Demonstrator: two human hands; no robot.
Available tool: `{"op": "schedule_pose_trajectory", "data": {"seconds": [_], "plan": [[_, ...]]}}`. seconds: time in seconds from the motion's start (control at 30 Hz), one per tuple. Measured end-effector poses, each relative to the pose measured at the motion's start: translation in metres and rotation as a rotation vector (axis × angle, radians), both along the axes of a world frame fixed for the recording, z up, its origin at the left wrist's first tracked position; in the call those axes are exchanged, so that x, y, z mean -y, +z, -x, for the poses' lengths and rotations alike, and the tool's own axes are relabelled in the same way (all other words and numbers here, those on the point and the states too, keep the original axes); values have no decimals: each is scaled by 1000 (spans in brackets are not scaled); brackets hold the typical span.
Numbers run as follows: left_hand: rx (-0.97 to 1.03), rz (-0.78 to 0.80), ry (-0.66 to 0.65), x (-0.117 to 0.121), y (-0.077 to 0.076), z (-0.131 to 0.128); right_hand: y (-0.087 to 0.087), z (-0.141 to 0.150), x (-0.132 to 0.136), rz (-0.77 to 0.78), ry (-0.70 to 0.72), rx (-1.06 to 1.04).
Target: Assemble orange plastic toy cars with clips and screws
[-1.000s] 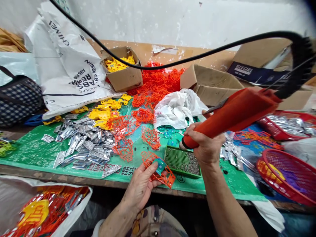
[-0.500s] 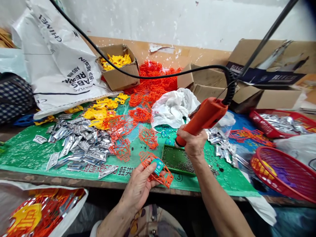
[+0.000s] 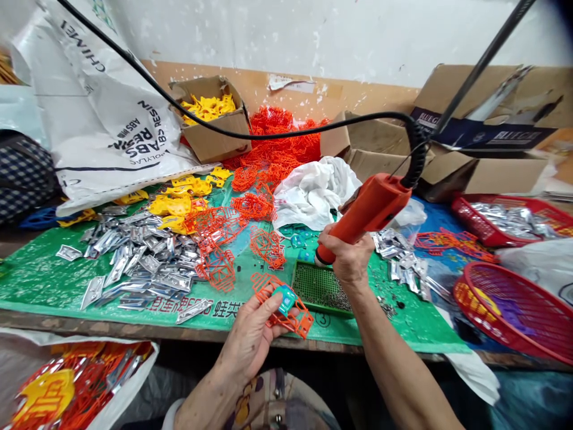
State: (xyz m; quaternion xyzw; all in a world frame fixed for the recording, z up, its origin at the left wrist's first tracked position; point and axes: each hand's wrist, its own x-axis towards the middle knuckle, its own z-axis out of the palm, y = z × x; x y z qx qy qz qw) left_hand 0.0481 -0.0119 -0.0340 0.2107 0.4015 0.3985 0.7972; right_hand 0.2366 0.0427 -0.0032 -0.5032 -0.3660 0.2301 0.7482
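My left hand [image 3: 253, 329] pinches an orange plastic frame [image 3: 299, 323] near the table's front edge, the thumb pressing a small teal plastic part [image 3: 286, 300] against it. My right hand [image 3: 352, 260] is wrapped round a red-orange electric screwdriver [image 3: 367, 210], tilted with its nose down to the left. The nose is over the far side of a green tray [image 3: 308, 286] that holds many small screws; its tip is hidden or too small to make out. A black cable [image 3: 286, 138] runs from the tool's top.
Silver pieces [image 3: 147, 257], yellow parts [image 3: 179, 206] and orange frames [image 3: 219, 230] lie to the left. A white cloth [image 3: 313, 194] sits behind the tray. Red baskets [image 3: 505, 325] stand at the right, cardboard boxes [image 3: 380, 146] at the back. An open bag [image 3: 150, 364] of parts is at lower left.
The view has shifted slightly. Both hands keep their holds, and the frame and screwdriver stay in almost the same places.
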Motion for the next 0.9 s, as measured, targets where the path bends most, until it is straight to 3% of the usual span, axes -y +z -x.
{"op": "schedule_pose_trajectory", "data": {"seconds": [0.4, 0.9], "plan": [[-5, -13, -13, -1, 0, -1, -9, -13, -7, 15, 182, 89], [-12, -10, -1, -1, 0, -1, -7, -19, -5, -46, 159, 63]]}}
